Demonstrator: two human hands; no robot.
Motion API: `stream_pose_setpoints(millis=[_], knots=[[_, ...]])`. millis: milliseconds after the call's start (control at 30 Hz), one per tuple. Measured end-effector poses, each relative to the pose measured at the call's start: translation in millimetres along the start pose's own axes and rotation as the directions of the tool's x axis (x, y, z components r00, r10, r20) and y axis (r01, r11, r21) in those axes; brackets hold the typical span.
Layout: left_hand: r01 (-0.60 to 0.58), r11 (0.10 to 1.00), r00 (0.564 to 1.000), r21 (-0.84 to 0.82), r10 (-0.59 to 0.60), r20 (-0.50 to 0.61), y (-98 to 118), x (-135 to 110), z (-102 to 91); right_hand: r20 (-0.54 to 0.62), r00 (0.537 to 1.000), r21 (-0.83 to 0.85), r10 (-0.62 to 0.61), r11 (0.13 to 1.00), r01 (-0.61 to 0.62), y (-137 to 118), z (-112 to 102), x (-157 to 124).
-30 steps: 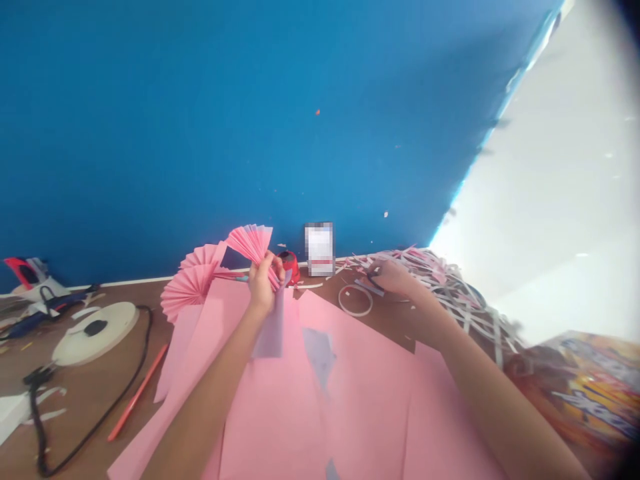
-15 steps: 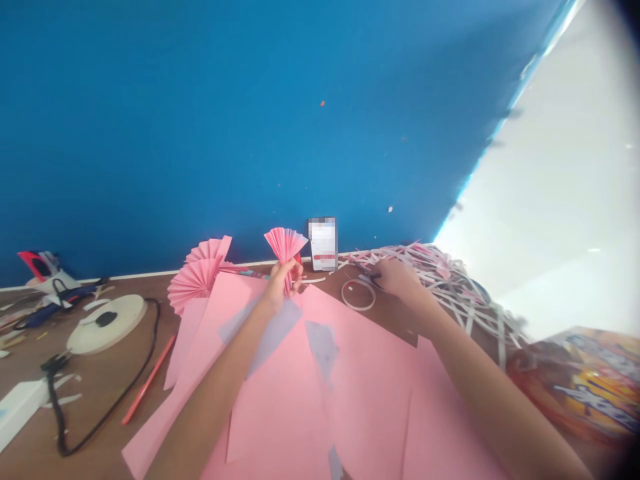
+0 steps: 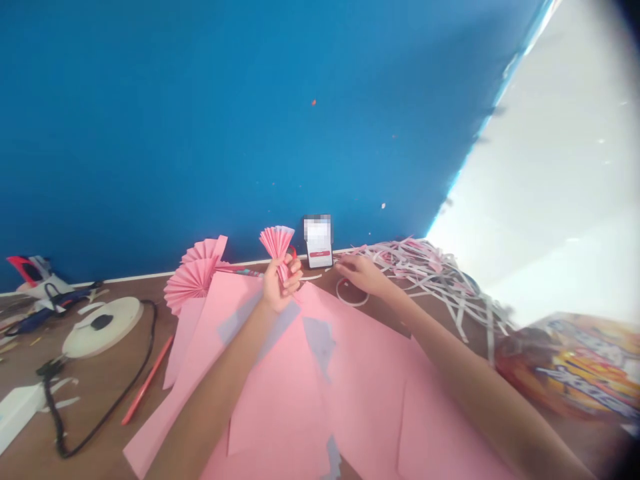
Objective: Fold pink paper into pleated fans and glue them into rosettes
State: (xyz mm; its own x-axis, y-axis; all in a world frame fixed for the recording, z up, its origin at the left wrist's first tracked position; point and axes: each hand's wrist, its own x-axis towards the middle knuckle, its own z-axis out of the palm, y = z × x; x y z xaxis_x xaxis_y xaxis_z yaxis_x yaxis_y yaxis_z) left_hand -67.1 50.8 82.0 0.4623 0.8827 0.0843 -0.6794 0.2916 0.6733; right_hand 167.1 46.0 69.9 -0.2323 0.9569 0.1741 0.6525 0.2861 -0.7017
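My left hand (image 3: 281,283) is closed around the lower end of a pleated pink paper fan (image 3: 277,240), whose folds spread out above the fingers. Something small and red shows just behind those fingers. To the right, my right hand (image 3: 359,272) hovers low over the table, fingers pointing left and a little apart, with nothing visible in them. A thin white ring (image 3: 353,301) lies just below it. Nearby, a phone (image 3: 319,243) with a lit screen leans against the blue wall. Pink paper sheets (image 3: 365,373) with grey patches lie beneath both forearms.
More pleated pink fans (image 3: 193,280) rest at the left of the sheets. A heap of paper strips (image 3: 425,263) lies at right, beside a shiny printed bag (image 3: 575,367). Further left are a cream tape roll (image 3: 103,327), a black cable (image 3: 60,427) and a red pen (image 3: 147,380).
My right hand has moved left toward the phone; the dark object seen at its fingertips is no longer visible. The fan in my left hand is tilted and squeezed narrower.
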Motion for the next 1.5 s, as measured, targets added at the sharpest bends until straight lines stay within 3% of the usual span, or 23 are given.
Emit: stream_pose_setpoints(millis=[33, 67, 133, 233, 367, 433, 533, 700, 867, 967, 1100, 1167, 1200, 1300, 1400, 1500], knots=[[0.014, 1.000, 1.000, -0.011, -0.014, 0.012, -3, -1, 2.0, 0.051, 0.999, 0.248, 0.010, 0.968, -0.022, -8, 7, -1], [0.028, 1.000, 0.999, -0.012, -0.028, 0.026, -7, -2, 4.5, 0.104, 0.994, 0.470, 0.026, 0.879, -0.073, -16, 15, -2], [0.059, 0.998, 0.996, 0.009, -0.059, 0.059, -13, -3, 9.9, 0.247, 0.969, 0.723, -0.021, 0.670, -0.170, -31, 32, -8], [0.081, 0.995, 0.993, 0.067, -0.086, 0.083, -20, -3, 15.9, 0.325, 0.939, 0.841, -0.111, 0.488, -0.234, -44, 53, -16], [0.068, 0.991, 0.996, 0.120, -0.074, 0.054, -22, -2, 15.9, 0.394, 0.913, 0.861, -0.106, 0.390, -0.327, -41, 70, -21], [0.066, 0.985, 0.996, 0.158, -0.075, 0.051, -17, -3, 15.2, 0.429, 0.897, 0.840, -0.106, 0.412, -0.353, -37, 75, -22], [0.092, 0.968, 0.994, 0.235, -0.105, 0.042, -3, -4, 16.2, 0.446, 0.887, 0.794, -0.122, 0.511, -0.329, -32, 80, -20], [0.004, 0.961, 1.000, 0.276, -0.002, -0.007, 31, -8, 14.8, 0.345, 0.930, 0.721, -0.127, 0.670, -0.176, -26, 91, -16], [-0.060, 0.976, 0.995, 0.208, 0.075, -0.066, 60, -11, 7.7, 0.287, 0.957, 0.781, -0.041, 0.589, -0.208, -23, 98, -19], [-0.175, 0.975, 0.978, 0.137, 0.188, -0.093, 76, -18, 6.4, 0.255, 0.966, 0.784, -0.038, 0.593, -0.183, -24, 95, -22], [-0.441, 0.896, 0.892, 0.058, 0.445, -0.082, 102, -33, 4.7, 0.188, 0.979, 0.742, -0.075, 0.664, -0.091, -26, 95, -23], [-0.480, 0.876, 0.870, 0.055, 0.483, -0.096, 108, -36, 3.9, 0.157, 0.986, 0.734, -0.052, 0.674, -0.081, -26, 97, -22], [-0.496, 0.867, 0.862, 0.044, 0.498, -0.098, 107, -35, 3.8, 0.126, 0.992, 0.724, -0.027, 0.686, -0.074, -26, 98, -22], [-0.382, 0.924, 0.917, 0.031, 0.383, -0.115, 83, -25, 5.1, -0.040, 0.999, 0.564, 0.015, 0.826, 0.010, -26, 103, -22], [-0.176, 0.983, 0.976, 0.046, 0.181, -0.119, 33, -9, 4.6, -0.190, 0.980, 0.295, -0.068, 0.948, 0.123, -28, 105, -25], [-0.014, 0.997, 0.995, 0.077, 0.022, -0.093, -18, -1, 0.2, -0.404, 0.912, 0.195, -0.073, 0.967, 0.164, -31, 103, -31]])
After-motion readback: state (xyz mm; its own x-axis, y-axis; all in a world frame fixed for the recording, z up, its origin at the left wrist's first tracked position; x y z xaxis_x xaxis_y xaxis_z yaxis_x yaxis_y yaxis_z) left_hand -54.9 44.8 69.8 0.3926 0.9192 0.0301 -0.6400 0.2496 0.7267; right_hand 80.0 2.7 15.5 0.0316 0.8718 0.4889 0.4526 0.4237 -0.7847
